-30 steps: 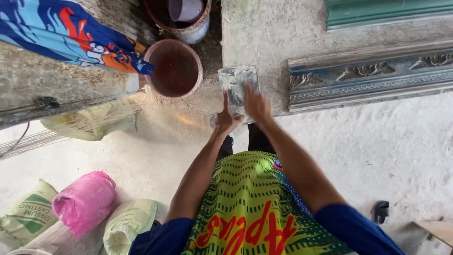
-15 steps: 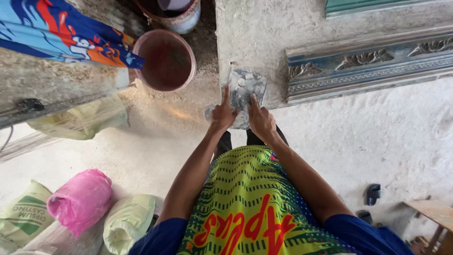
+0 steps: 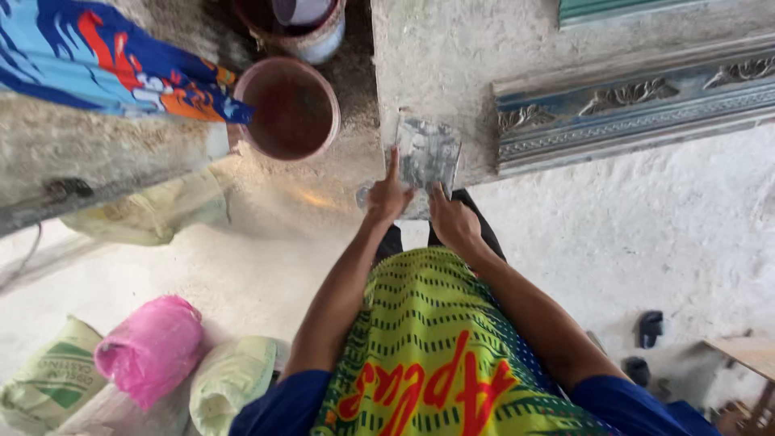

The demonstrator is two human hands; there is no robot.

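A flat grey metal scraper blade, smeared with plaster, lies against the edge of a rough cement slab. My left hand holds its left side, the index finger stretched up along the blade. My right hand grips the lower right part of the blade. Both arms reach forward over my green and yellow patterned cloth.
A reddish-brown bucket stands left of the blade, with another bucket behind it. A blue-grey ornate moulding lies on the right. Sacks and a pink bag lie at bottom left. Sandals and a wooden stool are at right.
Both hands have slid the blade a little downward and nearer to me on the slab edge. The view has shifted slightly.
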